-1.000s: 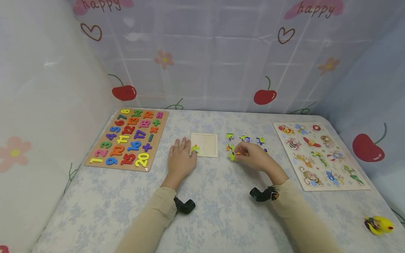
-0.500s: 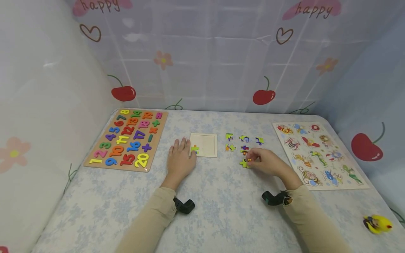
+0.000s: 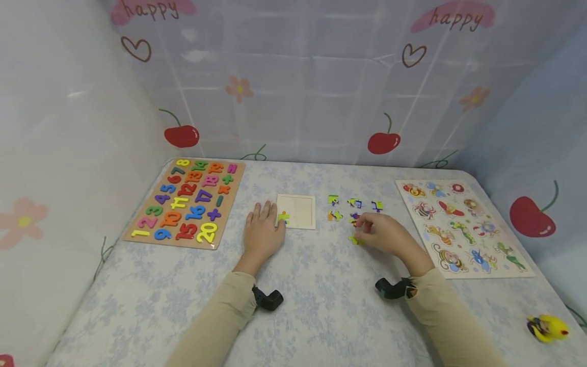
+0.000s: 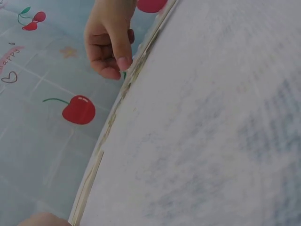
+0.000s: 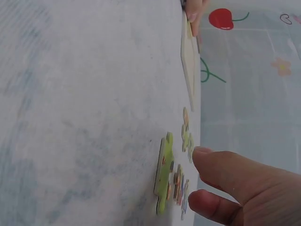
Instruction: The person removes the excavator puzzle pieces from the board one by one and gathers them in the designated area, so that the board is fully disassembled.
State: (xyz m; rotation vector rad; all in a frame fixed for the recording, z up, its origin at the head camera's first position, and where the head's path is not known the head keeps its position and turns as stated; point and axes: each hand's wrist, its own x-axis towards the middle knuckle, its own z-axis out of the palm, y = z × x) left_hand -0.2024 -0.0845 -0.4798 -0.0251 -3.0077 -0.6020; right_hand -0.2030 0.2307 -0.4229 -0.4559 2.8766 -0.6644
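Note:
In the head view my left hand [image 3: 263,232] lies flat with straight fingers at the left edge of a shallow square wooden puzzle tray [image 3: 302,206]. One green and orange jigsaw piece [image 3: 284,218] sits in the tray's lower left corner. My right hand [image 3: 385,235] hovers right of the tray, over a yellow-green jigsaw piece [image 3: 353,239] lying on the table. In the right wrist view the thumb [image 5: 218,165] and a finger stand apart, with that green piece [image 5: 163,172] below them on the cloth. Several other jigsaw pieces [image 3: 334,215] lie in rows beyond; the hand partly hides some.
A number board [image 3: 183,204] with colourful numerals lies at the left. An insect picture board [image 3: 463,224] lies at the right. Near the right front edge is a small yellow toy [image 3: 548,328]. A patterned curtain [image 3: 312,102] hangs behind the table.
My right hand has drawn the green piece right and nearer to me, away from the rows. Its fingers now stand off the piece. The left hand has stayed put.

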